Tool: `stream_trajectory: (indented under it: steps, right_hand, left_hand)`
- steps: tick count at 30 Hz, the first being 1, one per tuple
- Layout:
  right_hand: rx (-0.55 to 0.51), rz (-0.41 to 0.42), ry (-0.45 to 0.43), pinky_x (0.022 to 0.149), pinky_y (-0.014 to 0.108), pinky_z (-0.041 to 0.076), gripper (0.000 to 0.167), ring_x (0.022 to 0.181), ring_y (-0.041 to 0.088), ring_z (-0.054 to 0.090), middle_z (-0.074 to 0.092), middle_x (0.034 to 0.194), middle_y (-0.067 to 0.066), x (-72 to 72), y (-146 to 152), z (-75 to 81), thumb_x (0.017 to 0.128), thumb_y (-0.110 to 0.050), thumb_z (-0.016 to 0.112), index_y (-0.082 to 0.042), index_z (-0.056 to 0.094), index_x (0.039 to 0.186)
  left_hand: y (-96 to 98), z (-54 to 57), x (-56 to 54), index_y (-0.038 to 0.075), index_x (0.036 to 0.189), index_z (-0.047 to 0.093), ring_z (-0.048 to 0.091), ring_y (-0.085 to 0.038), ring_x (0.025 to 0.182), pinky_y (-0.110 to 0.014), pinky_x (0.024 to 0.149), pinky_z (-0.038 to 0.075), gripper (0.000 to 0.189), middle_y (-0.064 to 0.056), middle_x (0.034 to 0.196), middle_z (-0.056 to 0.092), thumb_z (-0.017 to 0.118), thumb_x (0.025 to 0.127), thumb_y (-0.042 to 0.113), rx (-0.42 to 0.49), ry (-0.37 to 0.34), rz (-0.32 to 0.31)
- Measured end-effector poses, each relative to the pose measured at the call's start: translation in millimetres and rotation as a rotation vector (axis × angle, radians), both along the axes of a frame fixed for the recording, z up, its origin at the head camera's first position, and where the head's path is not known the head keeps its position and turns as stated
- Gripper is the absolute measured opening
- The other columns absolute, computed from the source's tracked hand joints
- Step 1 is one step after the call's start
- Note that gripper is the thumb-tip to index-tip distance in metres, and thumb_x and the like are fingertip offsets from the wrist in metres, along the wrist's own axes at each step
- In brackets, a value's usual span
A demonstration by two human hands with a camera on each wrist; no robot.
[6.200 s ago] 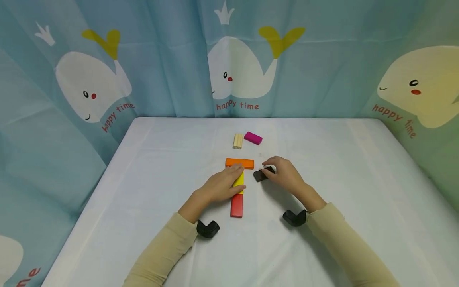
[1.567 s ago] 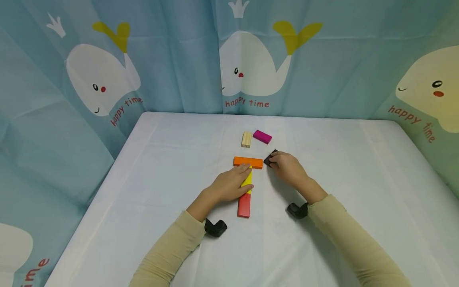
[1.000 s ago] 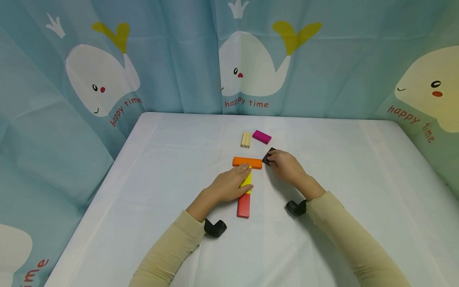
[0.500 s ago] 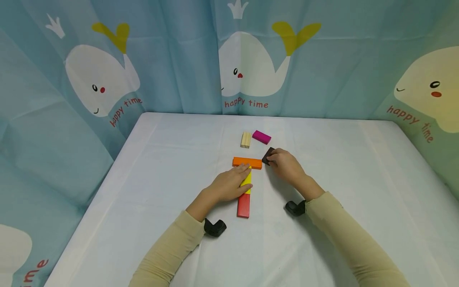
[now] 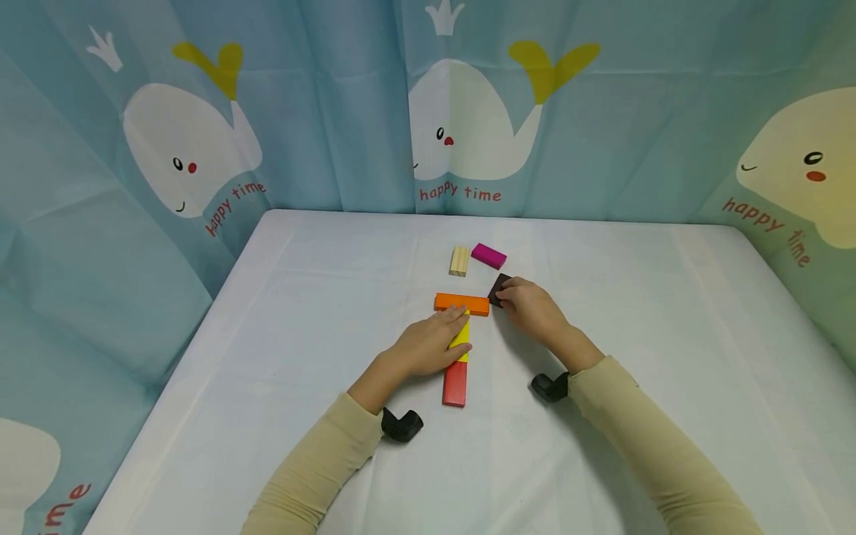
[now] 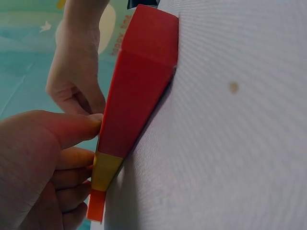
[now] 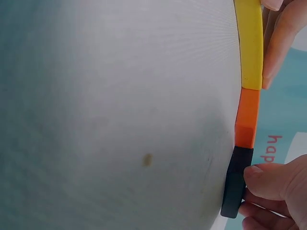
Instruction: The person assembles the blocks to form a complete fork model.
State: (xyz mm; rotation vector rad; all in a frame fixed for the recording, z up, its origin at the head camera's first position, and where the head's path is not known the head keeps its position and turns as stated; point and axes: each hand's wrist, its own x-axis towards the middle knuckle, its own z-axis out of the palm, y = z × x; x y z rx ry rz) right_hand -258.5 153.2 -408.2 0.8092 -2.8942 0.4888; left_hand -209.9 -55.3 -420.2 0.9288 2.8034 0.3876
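My left hand (image 5: 424,345) lies flat with its fingers extended over the yellow block (image 5: 463,336), fingertips right at the orange block (image 5: 461,304). The red block (image 5: 455,385) continues the yellow one toward me, end to end. The orange block lies crosswise at the yellow block's far end, forming a T. My right hand (image 5: 535,312) pinches the black block (image 5: 497,290) between thumb and fingers. That block slants away from me, one corner at the orange block's right end. In the right wrist view the thumb (image 7: 264,179) is on the black block's upper face.
Beyond the T, a pale wooden block (image 5: 459,261) and a magenta block (image 5: 489,256) lie close together on the white-covered table (image 5: 321,282). Black wrist-camera mounts (image 5: 403,426) jut from both sleeves. A whale-print curtain (image 5: 348,111) surrounds the table's back and sides.
Over the six seconds, my right hand has brought the black block to the orange block's right end and turned it steeper. In the last second it turned only slightly. My left hand stayed put.
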Motion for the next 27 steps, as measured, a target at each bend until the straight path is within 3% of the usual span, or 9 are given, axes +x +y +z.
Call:
stream_trajectory:
  steps: [27]
  right_hand:
    - [0.025, 0.036, 0.003, 0.087, 0.045, 0.046, 0.02, 0.098, 0.036, 0.058, 0.061, 0.106, 0.024, -5.3, -1.7, 0.7, 0.081, 0.006, 0.064, 0.01, 0.067, 0.101]
  left_hand:
    - [0.5, 2.1, 0.6, 0.007, 0.141, 0.038, 0.025, -0.018, 0.134, -0.033, 0.105, 0.027, 0.057, -0.005, 0.147, 0.029, 0.045, 0.095, 0.04, -0.007, -0.001, 0.008]
